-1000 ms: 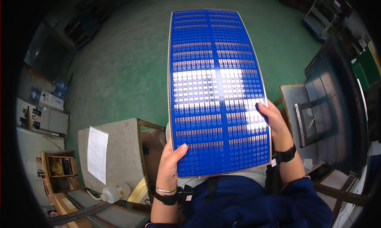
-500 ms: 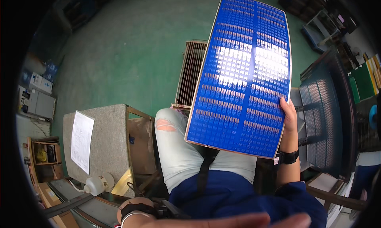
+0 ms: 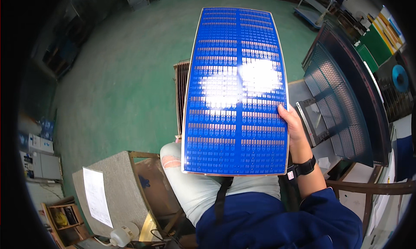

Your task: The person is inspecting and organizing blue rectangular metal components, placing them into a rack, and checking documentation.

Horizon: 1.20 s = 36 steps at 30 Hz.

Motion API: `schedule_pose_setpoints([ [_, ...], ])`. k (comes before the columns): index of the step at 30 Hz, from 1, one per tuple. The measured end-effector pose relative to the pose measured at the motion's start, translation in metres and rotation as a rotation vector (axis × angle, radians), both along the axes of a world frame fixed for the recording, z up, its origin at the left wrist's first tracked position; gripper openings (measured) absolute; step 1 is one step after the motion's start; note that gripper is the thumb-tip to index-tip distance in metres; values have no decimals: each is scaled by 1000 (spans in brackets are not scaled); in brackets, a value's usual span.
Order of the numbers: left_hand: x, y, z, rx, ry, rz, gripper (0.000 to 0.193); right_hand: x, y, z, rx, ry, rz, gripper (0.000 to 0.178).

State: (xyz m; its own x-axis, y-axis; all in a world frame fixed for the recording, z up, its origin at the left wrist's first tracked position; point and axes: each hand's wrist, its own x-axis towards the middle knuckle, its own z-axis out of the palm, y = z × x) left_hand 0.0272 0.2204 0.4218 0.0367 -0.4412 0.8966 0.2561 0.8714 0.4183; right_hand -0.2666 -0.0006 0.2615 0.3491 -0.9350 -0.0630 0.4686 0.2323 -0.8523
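Observation:
A large glossy blue circuit panel (image 3: 236,93) with rows of small copper patterns is held upright in front of me, glare on its middle. My right hand (image 3: 292,125) grips its right edge, thumb on the face, a black wristband on the wrist. My left hand is out of view. Below the panel are my light trousers and dark blue jacket.
A stack of slatted brown panels (image 3: 181,90) lies on the green floor behind the blue panel. A grey box (image 3: 110,186) with a white paper sheet stands at lower left. Dark mesh racks (image 3: 342,97) lean at the right. Shelves and boxes line the left edge.
A second ago both hands held the panel; the left hand let go and dropped out of view. The panel swung right, then came back upright toward the middle in the right hand.

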Motion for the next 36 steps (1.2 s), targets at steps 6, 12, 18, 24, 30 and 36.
schedule_pose_setpoints([
  [6, -2, -32, -104, 1082, 11, 282, 17, 16, 1, -6, -1, -118, -41, 35],
  [12, -48, -45, -165, 1167, 516, -261, 43, 75, 23, 5, 50, -337, 55, 33],
  [18, -42, -58, -164, 1164, 766, -53, 44, 63, 16, -4, 90, -262, 144, 26],
  [24, -2, -29, -180, 1161, 799, 80, 42, 5, -41, -4, -8, -377, -302, 31],
  [30, 20, -18, -177, 1195, 728, 243, 40, -100, -59, -42, -4, -229, -480, 31],
  [36, 24, -23, -183, 1258, 733, 293, 33, -124, -42, -67, 62, -226, -455, 36],
])
